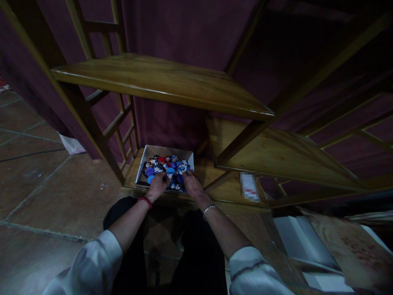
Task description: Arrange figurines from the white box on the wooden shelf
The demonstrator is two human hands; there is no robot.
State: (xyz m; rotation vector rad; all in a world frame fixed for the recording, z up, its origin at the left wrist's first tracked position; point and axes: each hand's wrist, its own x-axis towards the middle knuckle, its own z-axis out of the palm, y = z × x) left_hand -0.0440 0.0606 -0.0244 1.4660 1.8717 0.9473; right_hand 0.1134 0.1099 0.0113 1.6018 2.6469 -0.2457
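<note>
A shallow white cardboard box (140,172) sits on the low wooden shelf in front of me. In it lie many small toy figures (161,160) with dark hair and red, blue and white parts, mixed with round blue and purple pieces (170,170). My left hand (158,183) reaches over the box's near edge, fingers curled together among the figures. At the box's near right corner, my right hand (192,182) has its fingers bent down, touching the pieces. Whatever either hand pinches is too small and dark to name.
An upper wooden shelf board (159,80) overhangs the box. The lower shelf (219,184) carries a blurred white packet (249,186) to the right. Wooden lattice posts (92,131) stand at the left. White sheets or boxes (303,241) lie at the lower right on the tiled floor.
</note>
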